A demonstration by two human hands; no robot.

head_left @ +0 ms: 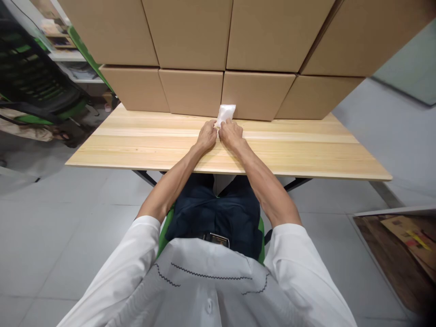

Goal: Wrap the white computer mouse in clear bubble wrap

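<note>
A small white packet (pixel 226 113) stands out above my hands, in front of the stacked boxes at the middle of the wooden table (pixel 153 138). My right hand (pixel 231 131) is closed on its lower part. Close by on the left, my left hand (pixel 207 135) has its fingers curled at the packet's lower left edge. Whatever lies between those fingertips is too small to make out. Both forearms reach over the table's near edge.
Large brown cardboard boxes (pixel 190 91) in two rows line the table's far side. A black and green chair (pixel 34 77) and white shelves (pixel 80 56) are at the left. At the lower right lies flat cardboard (pixel 408 236).
</note>
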